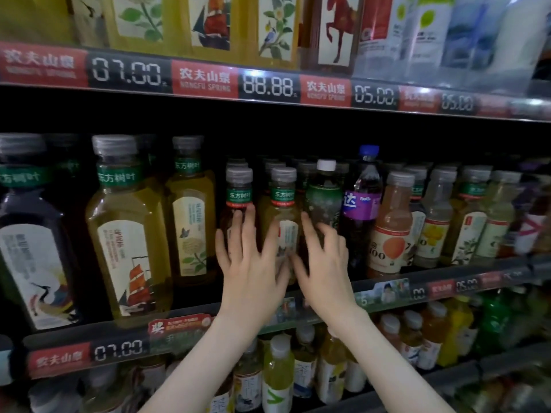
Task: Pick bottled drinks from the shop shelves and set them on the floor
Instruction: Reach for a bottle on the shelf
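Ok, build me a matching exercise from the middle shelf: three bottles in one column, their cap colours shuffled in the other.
Bottles:
1. purple-label bottle
2. dark green bottle
3. ship-label tea bottle

Caps:
A. grey
B. blue
C. white

Pairs: 1-B, 2-C, 3-A

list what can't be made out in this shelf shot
All in the head view:
- The yellow tea bottle: lower label covered by the left hand and right hand.
- The dark tea bottle: body behind the left hand's fingers.
- The top-shelf bottles: caps cut off by the upper edge.
- The rightmost upper price tag: too blurred to read.
- The floor: out of frame.
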`<state>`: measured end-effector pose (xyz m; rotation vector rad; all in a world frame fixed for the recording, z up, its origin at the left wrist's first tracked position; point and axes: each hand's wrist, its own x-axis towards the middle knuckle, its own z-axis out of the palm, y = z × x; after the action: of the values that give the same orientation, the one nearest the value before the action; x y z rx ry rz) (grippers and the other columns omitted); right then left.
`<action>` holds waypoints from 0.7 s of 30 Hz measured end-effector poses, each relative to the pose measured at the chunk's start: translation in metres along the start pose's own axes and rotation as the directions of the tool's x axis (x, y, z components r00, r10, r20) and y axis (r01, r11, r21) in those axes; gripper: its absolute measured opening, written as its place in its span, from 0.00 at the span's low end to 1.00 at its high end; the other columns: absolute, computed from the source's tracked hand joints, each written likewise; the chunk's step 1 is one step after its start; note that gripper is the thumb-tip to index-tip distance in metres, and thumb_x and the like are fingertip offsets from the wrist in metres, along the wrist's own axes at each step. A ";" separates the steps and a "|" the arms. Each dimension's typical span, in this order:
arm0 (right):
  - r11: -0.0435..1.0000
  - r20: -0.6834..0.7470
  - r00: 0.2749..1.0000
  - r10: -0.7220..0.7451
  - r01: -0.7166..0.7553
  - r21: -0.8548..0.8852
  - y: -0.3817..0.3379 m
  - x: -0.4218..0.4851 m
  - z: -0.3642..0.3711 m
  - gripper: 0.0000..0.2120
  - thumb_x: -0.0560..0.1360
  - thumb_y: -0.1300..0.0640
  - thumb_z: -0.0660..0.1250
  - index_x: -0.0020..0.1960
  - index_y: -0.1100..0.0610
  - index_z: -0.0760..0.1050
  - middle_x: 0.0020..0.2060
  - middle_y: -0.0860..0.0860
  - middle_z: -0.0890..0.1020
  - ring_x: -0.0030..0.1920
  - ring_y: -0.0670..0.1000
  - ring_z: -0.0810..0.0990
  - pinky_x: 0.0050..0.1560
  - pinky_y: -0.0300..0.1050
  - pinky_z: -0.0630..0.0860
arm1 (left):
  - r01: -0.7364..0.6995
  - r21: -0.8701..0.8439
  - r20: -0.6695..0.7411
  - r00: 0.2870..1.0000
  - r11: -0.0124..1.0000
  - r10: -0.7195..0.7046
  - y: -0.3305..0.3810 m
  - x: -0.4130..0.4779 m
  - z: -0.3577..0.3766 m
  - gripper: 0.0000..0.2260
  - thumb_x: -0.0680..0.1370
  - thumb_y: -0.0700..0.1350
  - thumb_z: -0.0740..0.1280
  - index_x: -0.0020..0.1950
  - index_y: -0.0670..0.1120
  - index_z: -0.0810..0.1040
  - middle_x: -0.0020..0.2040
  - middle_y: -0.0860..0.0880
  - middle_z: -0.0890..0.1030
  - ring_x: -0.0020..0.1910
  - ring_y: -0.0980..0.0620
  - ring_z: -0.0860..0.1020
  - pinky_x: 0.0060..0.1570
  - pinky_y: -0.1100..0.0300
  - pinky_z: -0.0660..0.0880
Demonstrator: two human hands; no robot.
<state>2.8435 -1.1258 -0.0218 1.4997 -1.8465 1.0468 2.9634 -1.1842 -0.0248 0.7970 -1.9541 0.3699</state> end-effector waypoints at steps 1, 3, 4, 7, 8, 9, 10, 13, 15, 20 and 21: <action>0.999 -0.025 1.000 0.000 0.001 0.040 0.007 -0.005 -0.005 0.29 0.75 0.58 0.70 0.73 0.59 0.65 0.60 0.59 0.73 0.56 0.56 0.72 0.57 0.50 0.72 | -0.021 -0.044 -0.033 0.999 0.999 0.020 0.008 -0.001 0.002 0.26 0.73 0.49 0.69 0.70 0.43 0.71 0.73 0.36 0.63 0.73 0.36 0.59 0.70 0.38 0.54; 0.992 -0.045 0.998 0.032 -0.026 0.122 0.025 -0.014 -0.017 0.24 0.76 0.60 0.68 0.71 0.60 0.68 0.59 0.56 0.74 0.57 0.52 0.71 0.59 0.42 0.70 | -0.065 -0.136 -0.056 0.997 0.989 0.058 0.030 -0.004 0.005 0.24 0.74 0.47 0.68 0.68 0.42 0.72 0.70 0.36 0.67 0.70 0.38 0.63 0.68 0.41 0.59; 0.986 -0.041 0.998 0.057 -0.049 0.158 0.035 -0.018 -0.025 0.22 0.77 0.60 0.67 0.70 0.59 0.69 0.59 0.53 0.74 0.58 0.49 0.72 0.60 0.38 0.69 | -0.080 -0.184 -0.045 0.996 0.980 0.073 0.044 -0.006 0.006 0.23 0.74 0.46 0.68 0.68 0.42 0.72 0.68 0.37 0.69 0.68 0.39 0.65 0.67 0.43 0.62; 0.975 -0.003 0.993 0.116 -0.114 0.190 0.069 -0.031 -0.053 0.18 0.78 0.58 0.65 0.68 0.56 0.70 0.57 0.45 0.73 0.56 0.42 0.73 0.56 0.31 0.69 | -0.107 -0.323 0.030 0.992 0.940 0.123 0.088 -0.010 0.012 0.21 0.74 0.44 0.69 0.66 0.40 0.74 0.66 0.39 0.73 0.64 0.40 0.72 0.63 0.47 0.69; 0.977 0.007 0.991 0.133 -0.132 0.170 0.083 -0.035 -0.064 0.17 0.78 0.58 0.65 0.67 0.56 0.71 0.57 0.45 0.74 0.56 0.42 0.73 0.55 0.31 0.69 | -0.113 -0.358 0.060 0.988 0.927 0.144 0.103 -0.011 0.015 0.21 0.74 0.43 0.69 0.66 0.40 0.74 0.65 0.39 0.74 0.62 0.40 0.74 0.62 0.48 0.70; 0.977 0.014 0.988 0.154 -0.155 0.144 0.098 -0.040 -0.076 0.17 0.78 0.58 0.65 0.67 0.56 0.71 0.57 0.46 0.75 0.57 0.43 0.74 0.56 0.32 0.69 | -0.117 -0.389 0.089 0.982 0.914 0.164 0.118 -0.011 0.018 0.21 0.74 0.43 0.70 0.66 0.39 0.74 0.64 0.39 0.75 0.62 0.41 0.75 0.61 0.48 0.72; 0.976 0.015 0.984 0.180 -0.181 0.121 0.114 -0.045 -0.088 0.17 0.78 0.58 0.65 0.67 0.57 0.71 0.58 0.48 0.75 0.58 0.45 0.75 0.56 0.32 0.69 | -0.122 -0.419 0.113 0.976 0.900 0.184 0.134 -0.010 0.022 0.22 0.75 0.43 0.70 0.67 0.39 0.74 0.64 0.39 0.75 0.61 0.41 0.75 0.60 0.49 0.73; 0.967 -0.009 0.969 0.248 -0.246 0.071 0.165 -0.060 -0.130 0.17 0.79 0.56 0.65 0.66 0.57 0.72 0.58 0.50 0.76 0.58 0.45 0.75 0.55 0.30 0.68 | -0.147 -0.499 0.139 0.959 0.854 0.247 0.191 -0.004 0.037 0.21 0.76 0.43 0.69 0.67 0.38 0.73 0.62 0.40 0.76 0.61 0.42 0.76 0.59 0.50 0.75; 0.959 -0.023 0.959 0.282 -0.281 0.043 0.201 -0.071 -0.162 0.17 0.79 0.55 0.65 0.66 0.56 0.72 0.58 0.48 0.76 0.57 0.45 0.76 0.56 0.34 0.71 | -0.168 -0.531 0.131 0.952 0.831 0.276 0.239 0.001 0.049 0.20 0.75 0.42 0.69 0.66 0.37 0.74 0.60 0.40 0.78 0.59 0.42 0.77 0.57 0.50 0.76; 0.943 -0.066 0.945 0.322 -0.326 -0.066 0.310 -0.097 -0.252 0.16 0.79 0.55 0.65 0.66 0.56 0.72 0.58 0.48 0.76 0.59 0.46 0.74 0.56 0.31 0.68 | -0.178 -0.601 0.150 0.932 0.779 0.329 0.383 0.013 0.086 0.21 0.76 0.43 0.69 0.67 0.39 0.73 0.61 0.42 0.78 0.58 0.44 0.77 0.56 0.52 0.76; 0.939 -0.063 0.943 0.326 -0.331 -0.091 0.334 -0.101 -0.271 0.17 0.79 0.54 0.64 0.67 0.55 0.71 0.59 0.48 0.76 0.60 0.45 0.74 0.56 0.30 0.68 | -0.179 -0.618 0.149 0.929 0.765 0.338 0.414 0.017 0.094 0.21 0.76 0.43 0.69 0.68 0.40 0.73 0.61 0.43 0.78 0.58 0.44 0.77 0.54 0.52 0.76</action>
<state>2.5262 -0.8181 -0.0296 1.1213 -2.1305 1.1084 2.6185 -0.9367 -0.0274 0.1554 -2.2469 -0.2117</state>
